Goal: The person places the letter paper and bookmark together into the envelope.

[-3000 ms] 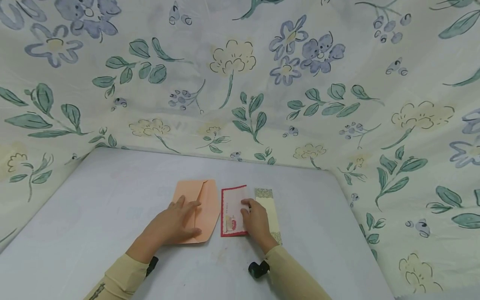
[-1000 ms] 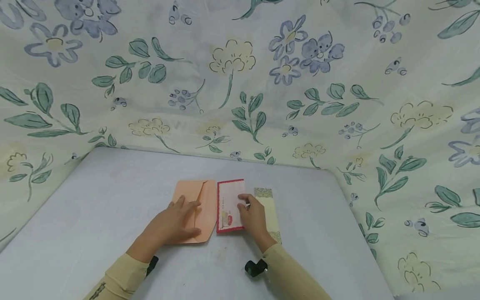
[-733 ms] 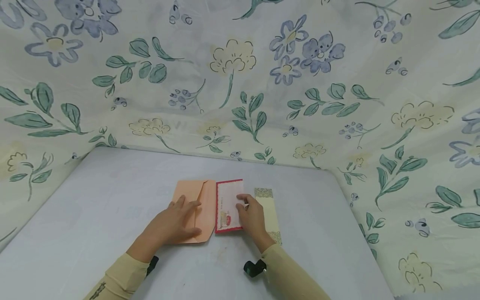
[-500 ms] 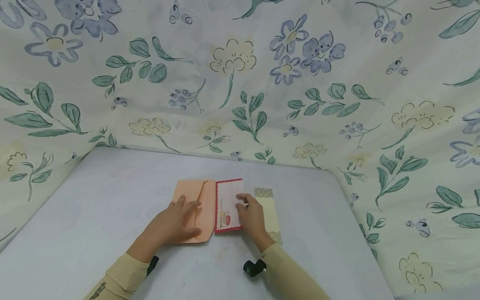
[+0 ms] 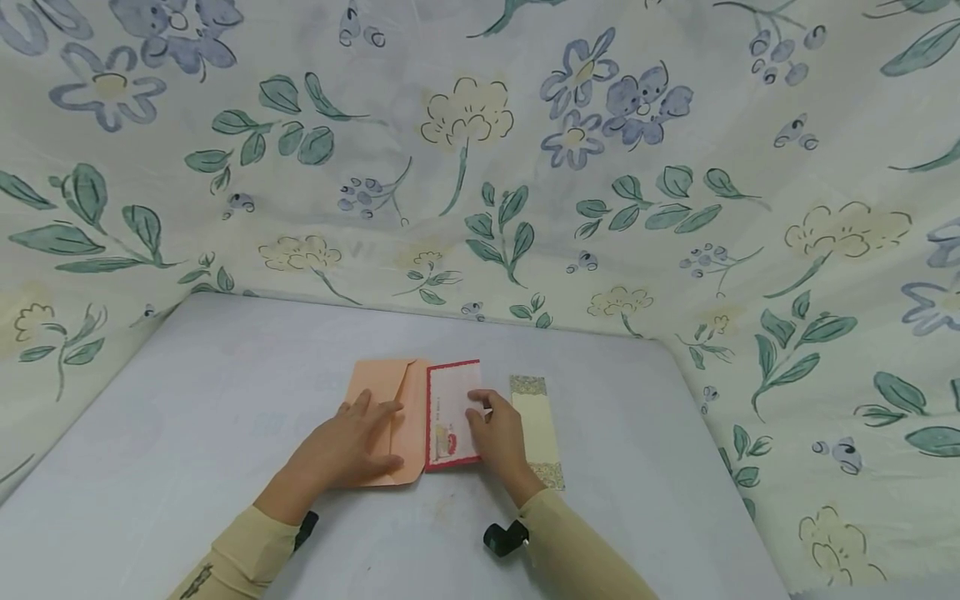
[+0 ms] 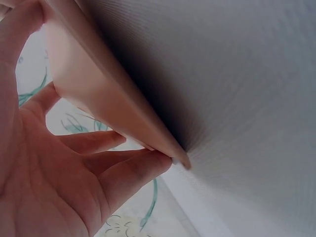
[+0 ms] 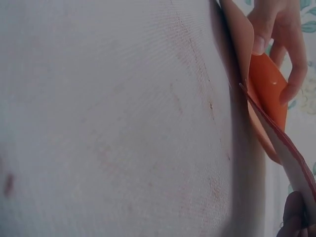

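A peach envelope (image 5: 414, 392) lies on the table, its mouth facing right and gaping to show an orange inside (image 7: 269, 84) in the right wrist view. My left hand (image 5: 345, 442) rests on it with fingers spread, fingertips touching the paper. A white card with a red border (image 5: 450, 400) and a small printed picture stands slightly raised beside the envelope. Its left edge reaches the envelope's mouth; how far in it goes, I cannot tell. My right hand (image 5: 501, 435) pinches the card's right edge between thumb and fingers.
A cream strip with glittery gold ends (image 5: 537, 417) lies to the right of my right hand. White cloth covers the table (image 5: 637, 467). Floral fabric (image 5: 480, 167) rises behind and at both sides.
My right hand has carried the card left, closing the gap to the envelope and uncovering more of the cream strip. My left hand and the envelope have stayed in place.
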`<state>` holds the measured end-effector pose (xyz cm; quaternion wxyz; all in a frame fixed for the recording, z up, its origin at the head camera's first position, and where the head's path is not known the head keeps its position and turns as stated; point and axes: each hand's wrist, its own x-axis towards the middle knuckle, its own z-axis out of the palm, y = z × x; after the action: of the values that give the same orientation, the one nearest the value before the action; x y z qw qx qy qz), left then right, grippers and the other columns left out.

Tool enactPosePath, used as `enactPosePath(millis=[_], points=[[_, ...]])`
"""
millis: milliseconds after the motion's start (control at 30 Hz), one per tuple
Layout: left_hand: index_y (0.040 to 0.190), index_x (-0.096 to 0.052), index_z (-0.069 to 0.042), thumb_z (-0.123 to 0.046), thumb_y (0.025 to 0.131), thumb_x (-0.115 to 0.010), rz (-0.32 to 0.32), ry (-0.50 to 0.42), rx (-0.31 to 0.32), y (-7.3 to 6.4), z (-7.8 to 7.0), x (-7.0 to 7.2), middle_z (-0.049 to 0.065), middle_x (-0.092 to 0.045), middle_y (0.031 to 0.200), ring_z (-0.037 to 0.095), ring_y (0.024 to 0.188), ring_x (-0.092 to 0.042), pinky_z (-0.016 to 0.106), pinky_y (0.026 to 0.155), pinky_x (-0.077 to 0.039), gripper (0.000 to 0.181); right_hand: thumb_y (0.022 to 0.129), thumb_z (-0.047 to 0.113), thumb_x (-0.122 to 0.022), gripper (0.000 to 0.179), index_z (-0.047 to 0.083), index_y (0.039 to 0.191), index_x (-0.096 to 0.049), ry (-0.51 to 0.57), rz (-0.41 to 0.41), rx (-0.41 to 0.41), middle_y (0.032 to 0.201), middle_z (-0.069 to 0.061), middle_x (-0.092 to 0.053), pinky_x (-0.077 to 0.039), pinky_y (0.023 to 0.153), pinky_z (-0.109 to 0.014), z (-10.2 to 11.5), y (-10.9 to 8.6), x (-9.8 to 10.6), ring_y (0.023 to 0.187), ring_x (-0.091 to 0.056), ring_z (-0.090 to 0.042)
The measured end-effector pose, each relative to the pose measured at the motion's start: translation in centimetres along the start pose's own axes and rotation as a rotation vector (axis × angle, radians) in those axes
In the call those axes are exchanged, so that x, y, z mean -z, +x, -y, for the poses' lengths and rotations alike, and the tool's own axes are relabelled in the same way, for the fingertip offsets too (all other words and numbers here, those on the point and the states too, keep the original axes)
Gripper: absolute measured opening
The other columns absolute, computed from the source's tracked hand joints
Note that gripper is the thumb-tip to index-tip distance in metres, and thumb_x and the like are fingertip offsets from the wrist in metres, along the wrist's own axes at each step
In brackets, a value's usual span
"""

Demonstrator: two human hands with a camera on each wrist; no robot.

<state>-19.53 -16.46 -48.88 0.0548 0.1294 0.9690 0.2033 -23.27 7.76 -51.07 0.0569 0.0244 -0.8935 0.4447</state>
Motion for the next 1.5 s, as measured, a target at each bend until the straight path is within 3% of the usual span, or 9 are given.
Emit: enactPosePath(millis=[967,1500], points=[[0.149,-0.050,-0.018,-0.055,0.080,-0.080,0.012,0.002,0.032,-0.1,0.0,0.0,0.036,-0.032,0.155,0.066,0.132,-0.037,0.070,0.098,-0.043,0.084,0.096,0.016,-0.071,0.023,0.012,0.119,-0.071,0.017,0.018,-0.023,0.113,-0.002,-0.068,-0.049,0.074,-0.025,0.5,0.1,-0.7,0.082,-0.056,-0.010],[0.149,-0.051,-0.018,-0.054,0.080,-0.081,0.005,0.000,0.040,0.1,0.0,0.1,0.035,-0.032,0.156,0.065,0.133,-0.038,0.071,0.097,-0.043,0.083,0.095,0.016,-0.071,0.026,0.011,0.121,-0.072,0.044,0.085,0.040,0.105,0.001,-0.068,-0.047,0.064,-0.022,0.4,-0.2,-1.6,0.076,-0.055,-0.006]])
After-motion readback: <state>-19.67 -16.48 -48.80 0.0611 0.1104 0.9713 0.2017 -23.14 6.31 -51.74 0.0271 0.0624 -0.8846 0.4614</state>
